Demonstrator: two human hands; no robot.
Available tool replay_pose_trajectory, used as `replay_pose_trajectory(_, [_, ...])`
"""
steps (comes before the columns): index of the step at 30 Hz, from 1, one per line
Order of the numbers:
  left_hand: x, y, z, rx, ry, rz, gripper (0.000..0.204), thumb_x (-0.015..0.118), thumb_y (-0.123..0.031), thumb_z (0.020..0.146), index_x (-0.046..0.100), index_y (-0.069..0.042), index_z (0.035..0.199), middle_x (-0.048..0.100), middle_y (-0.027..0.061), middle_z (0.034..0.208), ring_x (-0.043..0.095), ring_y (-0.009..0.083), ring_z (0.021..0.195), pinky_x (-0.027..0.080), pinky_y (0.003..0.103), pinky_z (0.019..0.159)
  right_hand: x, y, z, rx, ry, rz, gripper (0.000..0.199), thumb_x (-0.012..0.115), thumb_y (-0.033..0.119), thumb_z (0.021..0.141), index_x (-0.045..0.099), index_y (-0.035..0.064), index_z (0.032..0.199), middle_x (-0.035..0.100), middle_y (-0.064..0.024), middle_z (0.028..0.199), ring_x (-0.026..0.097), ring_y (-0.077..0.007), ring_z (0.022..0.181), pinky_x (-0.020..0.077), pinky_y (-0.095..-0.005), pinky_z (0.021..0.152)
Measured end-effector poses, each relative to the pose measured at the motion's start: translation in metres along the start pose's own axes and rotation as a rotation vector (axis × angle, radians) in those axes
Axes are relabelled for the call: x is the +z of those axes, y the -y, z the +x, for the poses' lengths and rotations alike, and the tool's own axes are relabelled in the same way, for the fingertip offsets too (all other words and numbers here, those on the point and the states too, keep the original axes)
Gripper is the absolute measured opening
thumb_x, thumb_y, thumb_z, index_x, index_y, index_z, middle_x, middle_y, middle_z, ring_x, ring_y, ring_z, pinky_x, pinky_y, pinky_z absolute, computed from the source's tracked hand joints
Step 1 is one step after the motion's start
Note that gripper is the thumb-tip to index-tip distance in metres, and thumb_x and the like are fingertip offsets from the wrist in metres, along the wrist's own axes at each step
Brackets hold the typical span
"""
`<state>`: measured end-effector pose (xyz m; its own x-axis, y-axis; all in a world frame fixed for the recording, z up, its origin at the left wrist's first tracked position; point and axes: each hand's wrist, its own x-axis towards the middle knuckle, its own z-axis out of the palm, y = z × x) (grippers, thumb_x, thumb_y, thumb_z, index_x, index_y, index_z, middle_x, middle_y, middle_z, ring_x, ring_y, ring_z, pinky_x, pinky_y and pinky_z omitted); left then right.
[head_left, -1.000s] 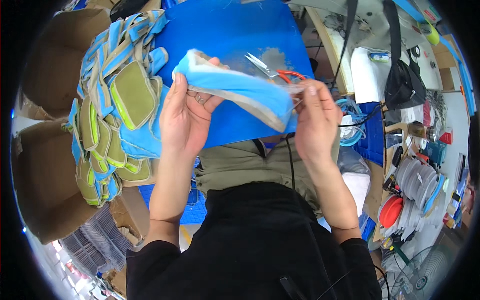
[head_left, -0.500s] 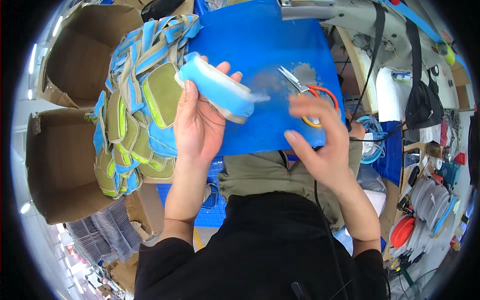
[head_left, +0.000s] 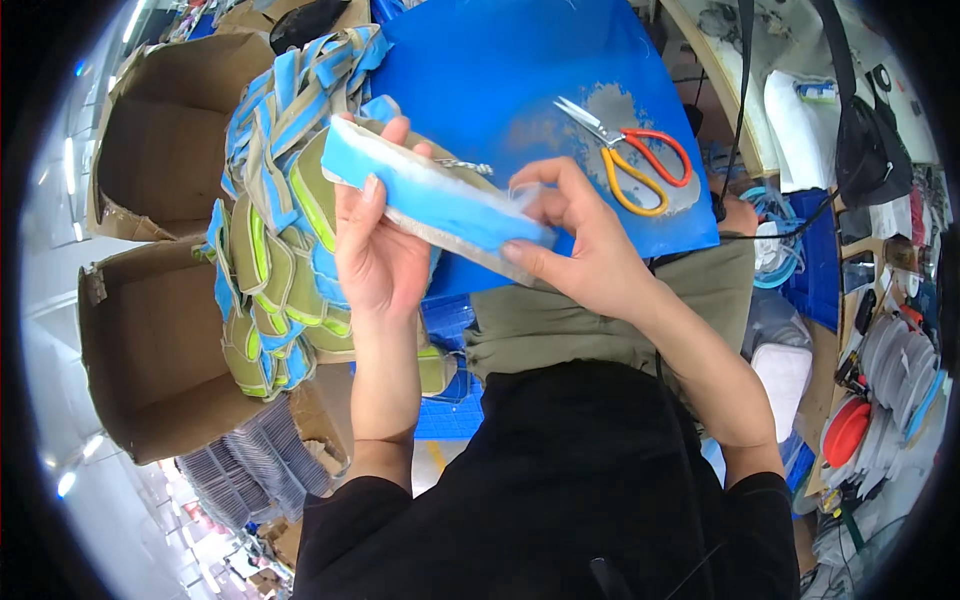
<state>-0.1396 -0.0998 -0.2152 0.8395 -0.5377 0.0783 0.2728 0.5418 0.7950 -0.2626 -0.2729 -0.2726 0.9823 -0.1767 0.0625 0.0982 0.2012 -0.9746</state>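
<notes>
A padded blue fabric strip with pale edges (head_left: 425,198) slants across between my hands over the near side of the blue tabletop (head_left: 480,70). My left hand (head_left: 384,262) grips its left part, thumb on the blue face and fingers behind. At the right end, my right hand (head_left: 590,248) pinches the strip between thumb and fingers, beside a wisp of thin white material. Scissors with one red and one orange handle (head_left: 612,138) lie on the tabletop beyond my right hand, blades spread slightly. Left of the strip lies a pile of olive and blue fabric pieces (head_left: 270,260).
Two open cardboard boxes (head_left: 165,350) stand at the left, above a stack of grey sheets (head_left: 255,460). A black strap (head_left: 745,90) hangs at the right. Farther right are a black bag (head_left: 875,160), a coiled blue cable (head_left: 775,240) and a red round piece (head_left: 846,432).
My right hand has moved left and taken hold of the strip's right end. The strip now stretches out longer between both hands. The scissors stay on the tabletop.
</notes>
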Motion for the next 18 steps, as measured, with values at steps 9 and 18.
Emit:
replay_pose_trajectory(9, [-0.014,0.025,-0.018,-0.065,-0.048,0.149,0.075,0.06,0.006,0.094,0.027,-0.006,0.16,0.051,0.0262,0.152,0.059,0.0383,0.133,0.049,0.05,0.113,-0.006,-0.012,-0.021,-0.229,-0.099,-0.085,0.035,0.076,0.01,0.089,0.063,0.0037,0.121,0.07,-0.0144,0.108,0.069,-0.0248,0.097,0.0538,-0.0373,0.086])
replay_pose_trajectory(18, [-0.018,0.03,-0.034,-0.113,-0.1,0.133,0.085,0.061,0.006,0.093,0.019,-0.014,0.164,0.052,0.0269,0.151,0.062,0.0363,0.13,0.054,0.05,0.108,-0.016,-0.007,-0.024,-0.103,0.09,-0.38,0.033,0.085,0.019,0.081,0.072,0.0058,0.109,0.067,-0.0075,0.099,0.063,-0.0221,0.088,0.0477,-0.033,0.076])
